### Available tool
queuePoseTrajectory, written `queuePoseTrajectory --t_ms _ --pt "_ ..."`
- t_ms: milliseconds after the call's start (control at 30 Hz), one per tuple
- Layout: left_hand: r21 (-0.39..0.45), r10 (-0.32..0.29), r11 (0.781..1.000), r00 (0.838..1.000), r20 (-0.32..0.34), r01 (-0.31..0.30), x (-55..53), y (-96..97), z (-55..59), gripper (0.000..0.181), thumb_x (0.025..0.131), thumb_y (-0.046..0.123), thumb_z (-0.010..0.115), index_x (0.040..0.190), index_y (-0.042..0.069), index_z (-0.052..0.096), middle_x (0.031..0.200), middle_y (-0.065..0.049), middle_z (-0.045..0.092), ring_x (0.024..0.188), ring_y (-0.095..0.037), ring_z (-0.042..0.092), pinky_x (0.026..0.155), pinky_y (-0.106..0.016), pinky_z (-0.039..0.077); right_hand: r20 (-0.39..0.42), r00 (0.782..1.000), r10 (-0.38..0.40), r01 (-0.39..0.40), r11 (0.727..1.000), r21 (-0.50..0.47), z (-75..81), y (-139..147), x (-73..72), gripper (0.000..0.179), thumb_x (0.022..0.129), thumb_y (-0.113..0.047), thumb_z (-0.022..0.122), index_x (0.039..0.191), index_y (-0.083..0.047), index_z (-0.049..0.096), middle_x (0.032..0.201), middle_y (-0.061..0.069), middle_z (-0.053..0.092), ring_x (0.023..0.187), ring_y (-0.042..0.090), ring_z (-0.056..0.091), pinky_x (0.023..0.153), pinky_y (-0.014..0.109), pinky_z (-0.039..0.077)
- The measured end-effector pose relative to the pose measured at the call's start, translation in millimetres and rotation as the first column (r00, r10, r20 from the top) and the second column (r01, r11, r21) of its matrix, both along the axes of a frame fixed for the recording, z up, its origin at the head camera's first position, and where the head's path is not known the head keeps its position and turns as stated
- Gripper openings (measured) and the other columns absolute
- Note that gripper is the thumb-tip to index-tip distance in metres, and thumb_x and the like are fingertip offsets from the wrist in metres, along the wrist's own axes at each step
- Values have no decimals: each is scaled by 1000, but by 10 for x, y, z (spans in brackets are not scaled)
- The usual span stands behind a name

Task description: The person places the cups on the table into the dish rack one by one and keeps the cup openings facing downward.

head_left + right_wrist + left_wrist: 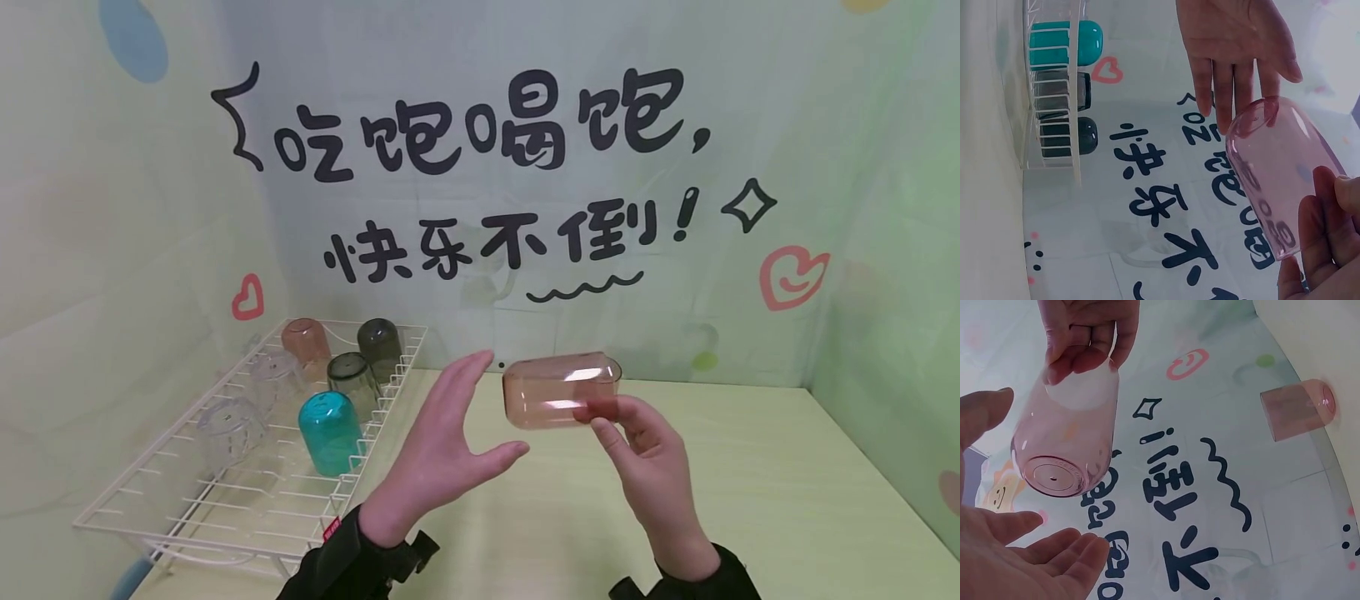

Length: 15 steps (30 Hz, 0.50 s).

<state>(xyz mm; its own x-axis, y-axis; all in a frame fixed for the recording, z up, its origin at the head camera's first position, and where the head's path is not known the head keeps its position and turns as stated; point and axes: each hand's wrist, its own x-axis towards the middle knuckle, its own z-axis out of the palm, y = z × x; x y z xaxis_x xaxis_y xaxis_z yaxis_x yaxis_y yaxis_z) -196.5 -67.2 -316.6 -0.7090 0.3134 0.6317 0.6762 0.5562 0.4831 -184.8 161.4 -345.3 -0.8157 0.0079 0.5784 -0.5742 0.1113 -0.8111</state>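
My right hand (648, 467) pinches a clear pink cup (551, 390) near its open rim, with fingertips showing through the wall. The cup is held on its side above the table, its rounded base towards my left hand (450, 437). That left hand is spread, thumb apart from the fingers, with a gap between it and the base. In the left wrist view the cup's ringed base (1054, 478) faces the left palm. A second pink cup (1297, 409) stands farther off in that view, its rounded end at the table surface.
On the left, a white wire rack (247, 533) bears several upturned cups: a teal cup (330, 433), a pink-brown cup (305, 340), dark grey cups (380, 342) and clear cups (231, 429). A printed cloth wall (450, 50) encloses the pale table (787, 483).
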Motion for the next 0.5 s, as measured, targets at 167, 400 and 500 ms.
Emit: queuePoseTrajectory --t_ms 167,400,500 --pt "28 -15 1000 1000 14 15 -3 33 -3 90 68 50 71 140 25 25 140 7 28 125 -9 29 96 -34 35 43 999 33 -31 999 -31 -12 -32 23 19 86 -14 57 103 -6 58 98 9 63 97 24 57 90 34 41" --pt "68 -51 996 998 23 50 -13 69 -5 88 68 46 72 140 28 23 138 8 30 122 -7 31 90 -29 40 67 997 32 -32 999 -5 -37 -61 44 20 87 -17 56 105 -8 57 100 10 63 99 23 56 89 32 42" --pt "96 -67 993 997 33 64 -13 83 -9 88 68 43 73 139 29 24 136 8 33 119 -7 34 89 -29 41 72 997 38 -37 999 -17 -36 -75 52 20 87 -17 56 105 -8 57 100 10 63 99 23 56 88 32 42"
